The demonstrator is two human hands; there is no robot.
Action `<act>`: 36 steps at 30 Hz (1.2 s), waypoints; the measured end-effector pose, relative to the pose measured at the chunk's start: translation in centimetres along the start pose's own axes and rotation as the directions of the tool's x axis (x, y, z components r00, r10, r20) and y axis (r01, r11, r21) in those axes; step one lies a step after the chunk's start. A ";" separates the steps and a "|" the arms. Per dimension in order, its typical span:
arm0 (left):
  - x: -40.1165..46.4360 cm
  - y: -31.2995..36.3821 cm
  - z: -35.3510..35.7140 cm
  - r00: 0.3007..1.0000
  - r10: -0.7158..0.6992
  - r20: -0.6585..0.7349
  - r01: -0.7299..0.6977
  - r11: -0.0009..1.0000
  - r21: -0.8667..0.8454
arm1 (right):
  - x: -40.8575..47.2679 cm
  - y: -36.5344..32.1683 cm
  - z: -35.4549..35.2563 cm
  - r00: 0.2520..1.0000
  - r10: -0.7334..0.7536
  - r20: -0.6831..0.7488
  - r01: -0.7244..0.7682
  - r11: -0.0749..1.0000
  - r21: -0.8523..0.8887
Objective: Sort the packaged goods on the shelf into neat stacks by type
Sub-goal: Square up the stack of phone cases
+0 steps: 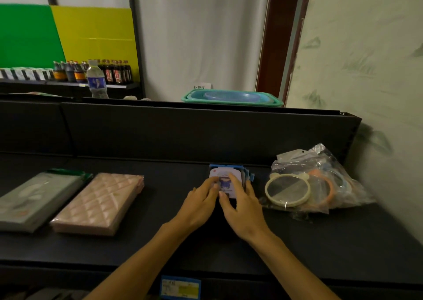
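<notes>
On the black shelf [160, 208] a small stack of blue-and-white carded packs [225, 172] with a cartoon figure lies near the back wall. My left hand [201, 201] presses on its left side and my right hand [242, 208] on its right side, fingers spread over the top pack. To the right lies a loose pile of clear bags with round mirrors [309, 185], the cream-rimmed mirror on top. At the left sit a stack of pink quilted packs [100, 202] and a stack of grey-green packs [34, 199].
A blue price label [180, 287] hangs on the shelf's front edge. Behind the shelf's back panel stand a water bottle [96, 80], a green basket [231, 98] and a far shelf of dark sauce bottles [109, 70]. A wall closes the right side.
</notes>
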State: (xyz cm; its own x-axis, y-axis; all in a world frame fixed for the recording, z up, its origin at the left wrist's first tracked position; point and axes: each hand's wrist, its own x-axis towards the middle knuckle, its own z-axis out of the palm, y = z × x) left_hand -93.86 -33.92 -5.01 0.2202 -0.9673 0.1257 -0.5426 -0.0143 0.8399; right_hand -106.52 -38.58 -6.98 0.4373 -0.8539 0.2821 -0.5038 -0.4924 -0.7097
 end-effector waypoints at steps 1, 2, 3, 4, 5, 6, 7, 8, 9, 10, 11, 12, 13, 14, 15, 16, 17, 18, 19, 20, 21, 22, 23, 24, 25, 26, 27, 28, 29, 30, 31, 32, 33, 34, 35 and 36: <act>-0.2 0.0 -0.2 1.000 0.002 -0.010 -0.002 0.999 -0.033 | -0.1 -0.1 0.1 1.000 -0.026 -0.014 0.026 0.999 0.031; -0.4 -0.2 -0.3 1.000 0.006 -0.018 -0.007 0.998 -0.059 | -0.2 -0.2 0.1 0.999 -0.048 -0.025 0.049 0.998 0.050; -0.6 -0.3 -0.5 0.999 0.011 -0.031 -0.014 0.997 -0.082 | -0.3 -0.3 0.1 0.997 -0.071 -0.035 0.073 0.995 0.068; -0.8 -0.4 -0.7 0.999 0.015 -0.046 -0.020 0.994 -0.106 | -0.4 -0.5 0.2 0.995 -0.086 -0.046 0.090 0.992 0.091; -1.0 -0.4 -0.8 0.998 0.020 -0.065 -0.029 0.991 -0.129 | -0.5 -0.7 0.2 0.993 -0.100 -0.059 0.107 0.987 0.123; -1.2 -0.4 -0.9 0.996 0.026 -0.089 -0.039 0.988 -0.148 | -0.7 -1.1 0.2 0.991 -0.112 -0.067 0.122 0.979 0.163; -1.4 -0.4 -1.0 0.993 0.035 -0.117 -0.055 0.984 -0.169 | -0.9 -1.4 0.2 0.990 -0.121 -0.077 0.135 0.970 0.205; -1.6 -0.3 -1.0 0.988 0.045 -0.147 -0.074 0.978 -0.198 | -1.0 -1.9 0.2 0.988 -0.126 -0.091 0.145 0.957 0.250; -1.7 -0.3 -1.2 0.984 0.052 -0.173 -0.091 0.970 -0.226 | -1.0 -2.2 0.2 0.985 -0.130 -0.110 0.157 0.943 0.295; -1.8 -0.3 -1.4 0.979 0.056 -0.195 -0.104 0.963 -0.248 | -1.1 -2.5 0.3 0.983 -0.136 -0.127 0.171 0.928 0.331; -1.9 -0.2 -1.7 0.976 0.056 -0.212 -0.114 0.957 -0.267 | -1.1 -2.7 0.4 0.979 -0.151 -0.141 0.192 0.916 0.351; -1.9 -0.3 -2.1 0.973 0.050 -0.223 -0.115 0.951 -0.288 | -1.1 -2.8 0.5 0.974 -0.171 -0.151 0.215 0.906 0.364; -2.1 -0.4 -2.6 0.973 0.038 -0.226 -0.108 0.945 -0.309 | -1.1 -2.9 0.6 0.969 -0.190 -0.155 0.236 0.898 0.373; -2.3 -0.5 -3.1 0.975 0.021 -0.223 -0.094 0.941 -0.324 | -1.1 -3.0 0.8 0.967 -0.204 -0.153 0.248 0.891 0.380; -2.6 -0.6 -3.6 0.976 0.005 -0.218 -0.081 0.936 -0.343 | -1.1 -3.2 1.0 0.965 -0.216 -0.147 0.257 0.887 0.383; -3.0 -0.8 -4.0 0.978 -0.011 -0.210 -0.069 0.925 -0.372 | -1.2 -3.4 1.2 0.962 -0.233 -0.139 0.269 0.885 0.379; -3.4 -1.0 -4.3 0.980 -0.026 -0.195 -0.058 0.907 -0.416 | -1.2 -3.6 1.4 0.959 -0.253 -0.129 0.283 0.885 0.370; -3.8 -1.4 -4.7 0.983 -0.039 -0.181 -0.048 0.890 -0.452 | -1.3 -3.8 1.5 0.955 -0.274 -0.111 0.296 0.883 0.364; -4.2 -1.7 -5.0 0.984 -0.045 -0.174 -0.044 0.881 -0.471 | -1.4 -4.0 1.6 0.951 -0.297 -0.090 0.309 0.882 0.356; -4.6 -2.1 -5.3 0.984 -0.047 -0.172 -0.040 0.879 -0.474 | -1.5 -4.2 1.7 0.945 -0.319 -0.065 0.322 0.882 0.344; -4.9 -2.4 -5.5 0.984 -0.051 -0.169 -0.036 0.879 -0.475 | -1.6 -4.3 1.7 0.940 -0.338 -0.040 0.332 0.886 0.324; -5.2 -2.8 -5.7 0.984 -0.053 -0.168 -0.034 0.879 -0.475 | -1.7 -4.4 1.6 0.936 -0.350 -0.016 0.339 0.892 0.300; -5.5 -3.0 -5.9 0.985 -0.047 -0.168 -0.039 0.881 -0.472 | -1.9 -4.5 1.7 0.933 -0.359 0.003 0.345 0.898 0.274; -5.8 -3.3 -6.1 0.985 -0.028 -0.172 -0.055 0.886 -0.461 | -2.0 -4.5 1.8 0.932 -0.362 0.015 0.347 0.905 0.247; -6.0 -3.5 -6.3 0.984 0.000 -0.176 -0.080 0.893 -0.444 | -2.1 -4.5 1.9 0.935 -0.355 0.024 0.342 0.914 0.216; -6.2 -3.7 -6.4 0.983 0.039 -0.181 -0.113 0.901 -0.418 | -2.2 -4.4 2.0 0.939 -0.341 0.034 0.329 0.926 0.185; -6.4 -3.9 -6.6 0.978 0.091 -0.186 -0.158 0.911 -0.382 | -2.3 -4.4 2.0 0.943 -0.327 0.053 0.315 0.935 0.163; -6.5 -4.1 -6.7 0.969 0.151 -0.195 -0.209 0.921 -0.328 | -2.4 -4.4 2.1 0.942 -0.325 0.079 0.310 0.938 0.157; -6.6 -4.3 -6.9 0.957 0.209 -0.201 -0.257 0.931 -0.258 | -2.5 -4.4 2.2 0.935 -0.340 0.105 0.321 0.933 0.159; -6.7 -4.5 -7.1 0.945 0.256 -0.204 -0.294 0.938 -0.185 | -2.6 -4.4 2.3 0.922 -0.366 0.127 0.345 0.925 0.158; -6.8 -4.7 -7.2 0.935 0.289 -0.203 -0.318 0.939 -0.128 | -2.6 -4.5 2.4 0.907 -0.395 0.145 0.377 0.916 0.139; -6.9 -4.8 -7.3 0.929 0.311 -0.202 -0.334 0.938 -0.096 | -2.7 -4.5 2.4 0.892 -0.422 0.160 0.410 0.906 0.103; -7.1 -5.0 -7.4 0.925 0.323 -0.198 -0.344 0.936 -0.080 | -2.8 -4.6 2.5 0.879 -0.446 0.168 0.442 0.895 0.062; -7.2 -5.0 -7.5 0.923 0.331 -0.195 -0.349 0.935 -0.065 | -2.8 -4.6 2.6 0.870 -0.466 0.162 0.468 0.883 0.030; -7.4 -5.0 -7.6 0.921 0.338 -0.193 -0.352 0.935 -0.042 | -2.8 -4.6 2.6 0.863 -0.486 0.142 0.489 0.872 0.014; -7.5 -5.0 -7.7 0.917 0.347 -0.194 -0.356 0.934 -0.011 | -2.8 -4.5 2.5 0.856 -0.503 0.116 0.507 0.862 0.002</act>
State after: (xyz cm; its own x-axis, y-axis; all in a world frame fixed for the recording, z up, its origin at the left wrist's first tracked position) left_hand -86.57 -24.65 -6.05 0.1712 -0.8432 0.5096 -0.5768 0.3335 0.7457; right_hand -103.58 -33.51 -6.21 0.7146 -0.4636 0.5238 -0.2111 -0.8568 -0.4704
